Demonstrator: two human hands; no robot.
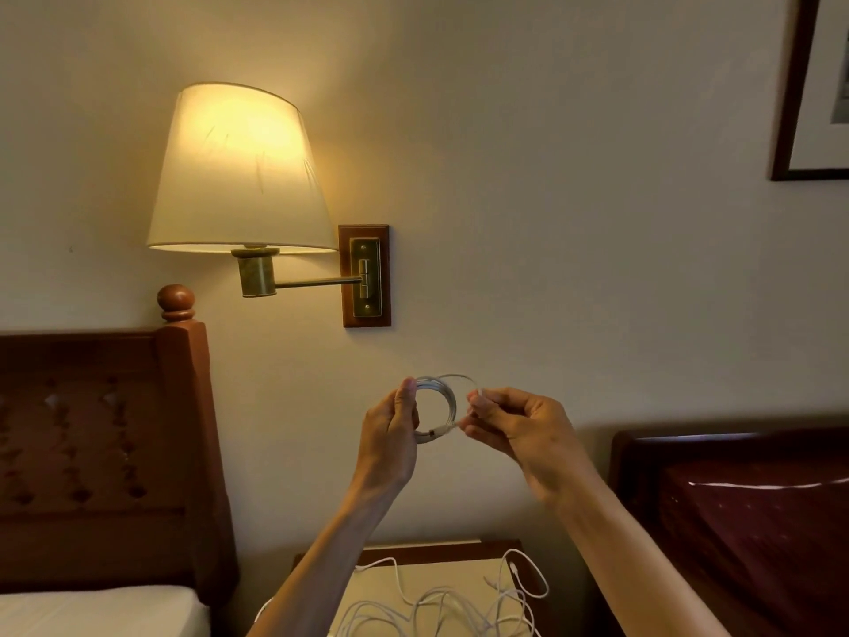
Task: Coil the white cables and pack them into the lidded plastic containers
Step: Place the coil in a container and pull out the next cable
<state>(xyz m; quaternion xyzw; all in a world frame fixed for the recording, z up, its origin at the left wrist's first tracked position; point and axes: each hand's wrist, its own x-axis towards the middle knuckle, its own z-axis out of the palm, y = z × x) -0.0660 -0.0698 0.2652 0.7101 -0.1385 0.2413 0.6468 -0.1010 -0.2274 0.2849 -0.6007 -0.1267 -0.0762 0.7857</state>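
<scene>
While your two hands are raised in front of the cream wall, the stock before you reads as follows.

Item: coiled white cable, a small round loop of several turns, held in the air between your hands, well above the nightstand. A connector end lies across the lower part of the loop.

Item: your left hand, closed on the left side of the coil, thumb over the top of the turns and fingers behind them.

Item: your right hand, fingertips pinched narrowly on the loose end of the same cable at the right of the coil; a short arc of cable runs over the top from one hand to the other.

Item: loose white cables, a tangled heap on the pale top of the nightstand, near you and below your forearms; one strand loops out to the right.

Item: wall lamp, lit, cream shade, brass arm fixed to a wooden wall plate, far left of your hands.

Item: dark wooden headboard with a round finial, at left, white bedding beneath it.

Item: second dark headboard, glossy, at right.

Item: framed picture, upper right corner, partly cut off.
</scene>
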